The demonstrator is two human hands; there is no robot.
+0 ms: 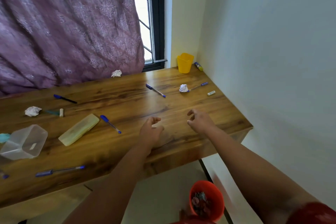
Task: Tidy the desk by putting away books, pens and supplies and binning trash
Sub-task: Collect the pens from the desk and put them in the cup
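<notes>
Head view: blue pens (155, 90) and paper balls (183, 88) litter my desk (127, 103); yellow cup (185, 62) far right, bin (207, 200) holds scraps; both hands (151, 131) loosely curled, empty

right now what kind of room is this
Probably a home study corner: a wooden desk by a curtained window, strewn with pens, and a yellow pen cup.

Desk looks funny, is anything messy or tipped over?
Yes. The clear plastic box lies tipped on its side at the left. Crumpled paper balls and loose pens are scattered over the desk, while the yellow cup looks empty.
</notes>
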